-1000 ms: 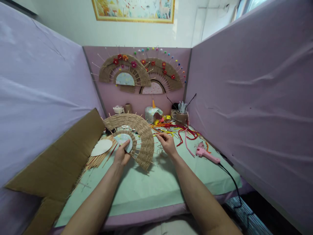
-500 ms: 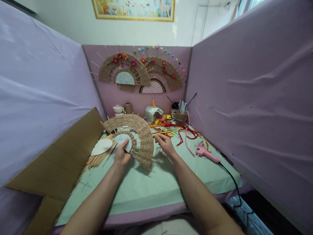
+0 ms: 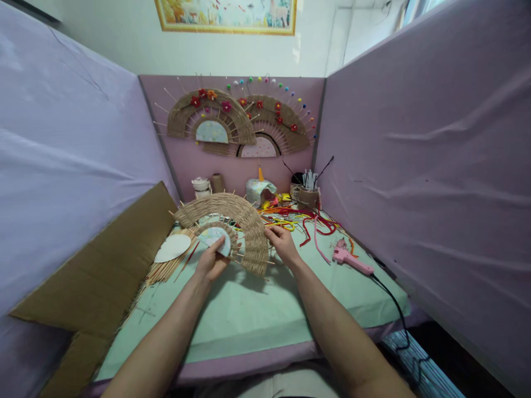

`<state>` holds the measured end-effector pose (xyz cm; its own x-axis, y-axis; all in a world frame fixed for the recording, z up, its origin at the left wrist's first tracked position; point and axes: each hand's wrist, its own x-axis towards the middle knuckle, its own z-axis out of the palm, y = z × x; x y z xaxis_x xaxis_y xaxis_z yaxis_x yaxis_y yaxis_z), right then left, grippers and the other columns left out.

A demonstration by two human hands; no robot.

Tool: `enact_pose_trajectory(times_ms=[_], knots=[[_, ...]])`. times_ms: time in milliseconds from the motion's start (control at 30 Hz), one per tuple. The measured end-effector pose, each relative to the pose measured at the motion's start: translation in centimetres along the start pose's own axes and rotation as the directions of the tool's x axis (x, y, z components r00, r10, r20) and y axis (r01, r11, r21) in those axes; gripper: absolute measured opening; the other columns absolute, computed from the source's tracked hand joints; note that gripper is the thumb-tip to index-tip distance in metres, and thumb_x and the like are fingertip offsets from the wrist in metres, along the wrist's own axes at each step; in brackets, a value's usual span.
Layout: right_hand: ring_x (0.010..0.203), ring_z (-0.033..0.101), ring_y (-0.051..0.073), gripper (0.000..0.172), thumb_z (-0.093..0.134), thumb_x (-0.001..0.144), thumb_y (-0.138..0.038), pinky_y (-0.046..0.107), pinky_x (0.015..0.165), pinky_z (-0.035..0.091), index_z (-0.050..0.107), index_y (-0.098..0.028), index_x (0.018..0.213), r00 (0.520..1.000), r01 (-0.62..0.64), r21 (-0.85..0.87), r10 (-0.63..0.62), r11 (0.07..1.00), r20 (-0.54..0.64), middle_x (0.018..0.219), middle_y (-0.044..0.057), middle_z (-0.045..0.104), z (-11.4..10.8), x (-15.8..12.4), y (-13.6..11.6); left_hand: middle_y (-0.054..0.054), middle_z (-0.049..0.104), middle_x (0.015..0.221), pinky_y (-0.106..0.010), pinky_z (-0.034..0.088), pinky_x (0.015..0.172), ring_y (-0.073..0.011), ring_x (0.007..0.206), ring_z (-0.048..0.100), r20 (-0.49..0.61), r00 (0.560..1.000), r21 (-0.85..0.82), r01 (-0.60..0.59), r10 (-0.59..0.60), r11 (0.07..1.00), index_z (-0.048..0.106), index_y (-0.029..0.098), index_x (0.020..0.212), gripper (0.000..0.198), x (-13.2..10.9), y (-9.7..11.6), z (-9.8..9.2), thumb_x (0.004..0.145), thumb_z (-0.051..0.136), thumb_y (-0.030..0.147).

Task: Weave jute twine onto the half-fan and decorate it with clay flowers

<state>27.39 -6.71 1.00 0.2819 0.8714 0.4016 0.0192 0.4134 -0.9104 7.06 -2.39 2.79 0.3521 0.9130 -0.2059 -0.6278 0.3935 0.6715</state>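
My left hand [image 3: 212, 261] grips a half-round woven fan [image 3: 253, 237] by its patterned pale-blue centre [image 3: 219, 236], thumb on the front and the other fingers behind. Light sticks radiate through the fan's two bands of brown cord, their tips poking past the outer edge. At the fan's right rim, my right hand [image 3: 281, 242] has its fingertips pinched together, touching or very close to the edge. Whatever lies between those fingertips is too small to make out. The fan is held up, tilted, over the green-covered table [image 3: 249, 326].
A pink glue gun [image 3: 352, 261] with a black cord lies at right. Coloured pipe cleaners [image 3: 305, 235] are scattered behind my right hand. To the left are thin sticks [image 3: 160, 272], a white oval piece [image 3: 172, 249] and cardboard [image 3: 103, 265]. Two decorated fans [image 3: 211, 113] hang on the back panel.
The fan has shifted slightly right and turned a little, its lower right end rising. My left hand has moved right with it; my right hand's fingertips have moved slightly up and right.
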Motion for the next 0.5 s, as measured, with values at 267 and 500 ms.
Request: enact_pose_trajectory(times_ms=[267, 500], knots=[[0.065, 0.052, 0.015, 0.033, 0.062, 0.077, -0.052, 0.027, 0.060, 0.041, 0.067, -0.020, 0.072, 1.000, 0.001, 0.017, 0.000, 1.000, -0.022, 0.068, 0.000, 0.061, -0.41, 0.22, -0.10, -0.016, 0.075, 0.089, -0.041, 0.060, 0.076, -0.0283, 0.086, 0.073, 0.103, 0.989, 0.144, 0.086, -0.102, 0.986, 0.061, 0.007, 0.110, 0.026, -0.50, -0.02, -0.25, 0.085, 0.051, 0.006], [0.077, 0.056, 0.019, 0.023, 0.057, 0.084, -0.039, 0.030, 0.072, 0.042, 0.070, -0.020, 0.080, 0.966, 0.196, -0.358, -0.243, 0.913, -0.092, 0.081, 0.005, 0.066, -0.16, -0.23, -0.18, -0.012, 0.075, 0.089, -0.039, 0.060, 0.080, -0.0238, 0.083, 0.073, 0.065, 0.998, 0.103, -0.025, 0.018, 0.994, 0.061, 0.008, 0.109, 0.026, 0.07, -0.04, -0.20, 0.085, 0.053, 0.006]])
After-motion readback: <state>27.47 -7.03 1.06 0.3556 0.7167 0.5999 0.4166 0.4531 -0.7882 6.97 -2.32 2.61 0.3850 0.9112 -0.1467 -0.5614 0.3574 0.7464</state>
